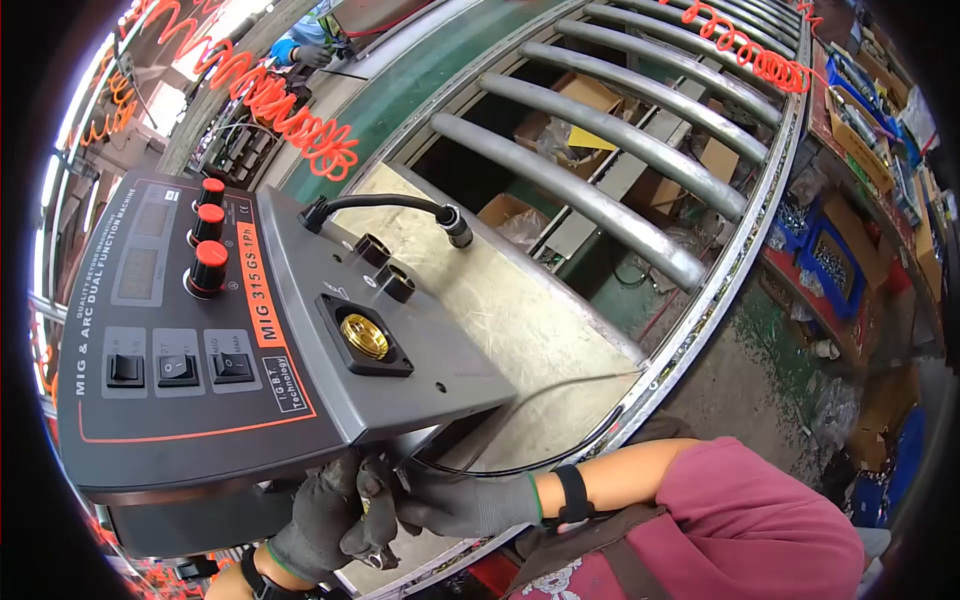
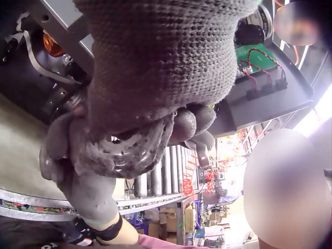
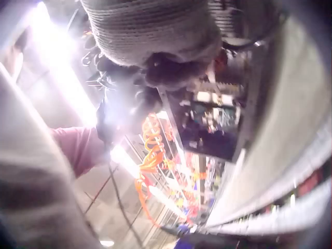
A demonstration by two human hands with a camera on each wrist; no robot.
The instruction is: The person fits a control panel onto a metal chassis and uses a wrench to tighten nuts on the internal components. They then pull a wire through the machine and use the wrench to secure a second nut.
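A grey welding machine (image 1: 200, 330) with a dark front panel leans at the left, its lower edge above both gloved hands. Under that edge my left hand (image 1: 320, 525) has its fingers curled, with a small metal part (image 1: 375, 561) showing at the fingertips. The left wrist view shows my left glove (image 2: 161, 62) large, and a bit of metal (image 2: 203, 154) by its curled fingers. My right hand (image 1: 455, 505) reaches in from the right and meets the left. In the right wrist view my right glove (image 3: 155, 31) has dark, blurred fingers; what they touch is hidden.
A board (image 1: 500, 320) lies under the machine on a roller conveyor (image 1: 600, 200). A black cable (image 1: 390, 202) loops from the machine's face. Red coiled hoses (image 1: 300, 130) hang above. Parts bins (image 1: 835, 265) stand at the right, and another person's gloved hand (image 1: 312, 56) is far off.
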